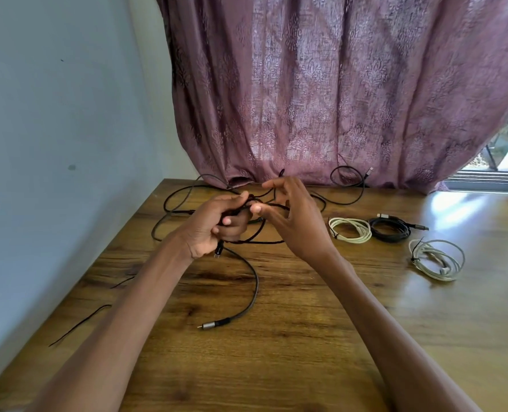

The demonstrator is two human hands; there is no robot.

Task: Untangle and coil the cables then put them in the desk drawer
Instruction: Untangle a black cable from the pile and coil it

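Black, thin and looped over itself, the tangle [246, 215] sits mid-frame just above the desk [306, 337]; one strand trails down to a metal plug [214, 324] at lower centre. The left hand [217, 227] curls its fingers round the bundle. The right hand [291, 215] pinches a strand, other fingers spread. At right lie three tied coils: cream [350, 230], black [391, 230], white [437, 260]. A mauve curtain [336, 99] hangs behind.

No text, label, brand, number or sign can be read anywhere here: not on the cables, the desk, the curtain or the wall.
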